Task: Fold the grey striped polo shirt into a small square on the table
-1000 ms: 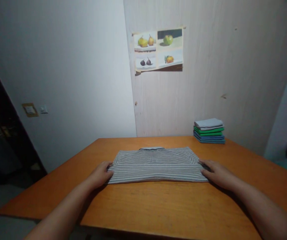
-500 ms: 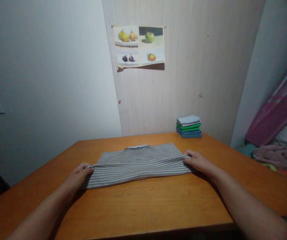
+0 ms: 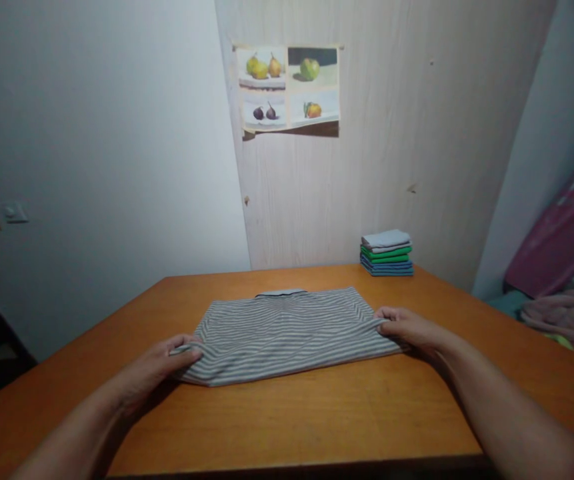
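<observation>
A grey-and-white striped shirt (image 3: 287, 333) lies folded flat across the middle of an orange wooden table (image 3: 287, 427), its collar at the far edge. My left hand (image 3: 159, 363) pinches the shirt's near left corner, with the fingers closed on the cloth. At the right edge, my right hand (image 3: 407, 328) grips the fabric, thumb on top and fingers curled under.
A stack of folded clothes (image 3: 387, 253), pale blue on green and blue, sits at the table's far right by the wooden panel. A fruit poster (image 3: 289, 87) hangs above. Pink and purple fabric (image 3: 561, 293) lies off the table to the right.
Both hands went from resting beside the shirt's ends to gripping its edges. The left hand has drawn its corner nearer. The view has swung to the right.
</observation>
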`<state>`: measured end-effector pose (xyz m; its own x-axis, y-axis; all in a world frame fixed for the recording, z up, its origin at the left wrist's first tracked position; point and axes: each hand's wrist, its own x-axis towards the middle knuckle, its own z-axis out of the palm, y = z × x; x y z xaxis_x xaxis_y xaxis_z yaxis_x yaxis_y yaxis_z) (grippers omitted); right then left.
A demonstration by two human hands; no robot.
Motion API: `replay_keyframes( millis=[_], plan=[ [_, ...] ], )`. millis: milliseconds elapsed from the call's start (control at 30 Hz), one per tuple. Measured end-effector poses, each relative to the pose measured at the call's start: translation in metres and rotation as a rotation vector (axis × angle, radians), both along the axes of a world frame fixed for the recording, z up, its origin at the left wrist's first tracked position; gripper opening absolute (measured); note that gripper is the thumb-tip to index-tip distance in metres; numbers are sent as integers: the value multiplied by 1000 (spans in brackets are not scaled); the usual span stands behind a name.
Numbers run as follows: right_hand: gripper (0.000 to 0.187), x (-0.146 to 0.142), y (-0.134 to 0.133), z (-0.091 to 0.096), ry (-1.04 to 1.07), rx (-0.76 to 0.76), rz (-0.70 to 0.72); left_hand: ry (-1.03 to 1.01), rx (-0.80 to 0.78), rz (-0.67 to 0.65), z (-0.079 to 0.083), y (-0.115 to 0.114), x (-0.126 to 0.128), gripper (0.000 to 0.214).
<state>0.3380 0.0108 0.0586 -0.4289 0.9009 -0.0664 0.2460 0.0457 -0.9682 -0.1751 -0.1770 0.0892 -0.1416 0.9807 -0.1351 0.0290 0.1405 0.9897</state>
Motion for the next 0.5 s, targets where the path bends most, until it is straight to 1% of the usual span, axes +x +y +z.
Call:
replay_keyframes(
  millis=[100,167,267,333,400,500],
  plan=[
    [12,0,-1,0,51,-21,-3,32,-27,-68,1,0,4,28],
    [13,0,-5,1,110,-40,-15,-13,-2,-72,5,-1,5,26],
    [16,-1,-8,4,171,-47,-25,-119,91,-36,11,-4,4,19],
    [17,-2,-7,3,181,-34,-48,-136,131,15,10,-5,2,20],
    [17,-3,-4,2,126,11,-89,-115,125,46,7,-5,0,23],
    [16,-3,1,0,-21,78,-129,-56,87,43,1,-1,0,27]
  ],
)
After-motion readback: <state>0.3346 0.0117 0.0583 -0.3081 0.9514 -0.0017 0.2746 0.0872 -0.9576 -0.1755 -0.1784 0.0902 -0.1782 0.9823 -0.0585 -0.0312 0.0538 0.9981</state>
